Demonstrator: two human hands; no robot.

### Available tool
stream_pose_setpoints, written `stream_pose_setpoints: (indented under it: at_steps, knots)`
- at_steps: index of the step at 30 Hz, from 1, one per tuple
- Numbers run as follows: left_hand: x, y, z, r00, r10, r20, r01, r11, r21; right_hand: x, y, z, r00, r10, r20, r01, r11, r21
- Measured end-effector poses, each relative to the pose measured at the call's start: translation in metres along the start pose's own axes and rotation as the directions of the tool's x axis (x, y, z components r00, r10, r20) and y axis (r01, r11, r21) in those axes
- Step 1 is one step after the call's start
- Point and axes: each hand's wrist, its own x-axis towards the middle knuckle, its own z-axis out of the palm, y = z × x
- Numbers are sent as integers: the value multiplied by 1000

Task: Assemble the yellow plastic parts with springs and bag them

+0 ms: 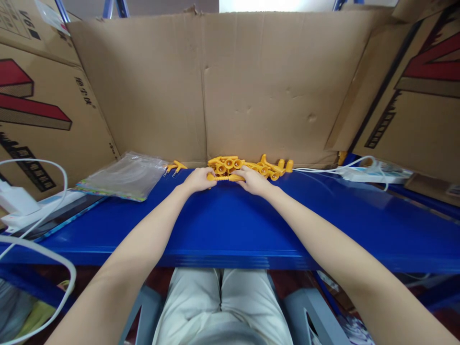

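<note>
I find the left hand (199, 180) and right hand (254, 181) closed on opposite ends of a slender yellow plastic length (234, 178), one piece or two I cannot tell. Its axis runs crosswise between them, before yellow cup-ended parts (229, 163) on the blue bench (226, 220).

It appears to be a small workshop: a blue metal bench (230, 220) serves as worktop, with a cardboard sheet (280, 86) standing along its rear edge, printed cardboard (82, 139) at its left and right ends, blue posts (122, 8) behind it, and many similar yellow parts (237, 164) heaped toward its back.
</note>
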Motion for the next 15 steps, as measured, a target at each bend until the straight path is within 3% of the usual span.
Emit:
stream_pose_setpoints:
  at_steps: [4,10,15]
  knots:
    - [-1,2,0,1000,4,13,-4,1000,-9,1,4,6,1000,1,-5,0,997,77]
    - [1,0,0,1000,3,-26,-1,994,107,4,8,10,997,52,-59,-34,963,266]
    - [2,-5,-1,999,-40,-18,42,989,141,5,17,8,986,165,18,-148,828,541]
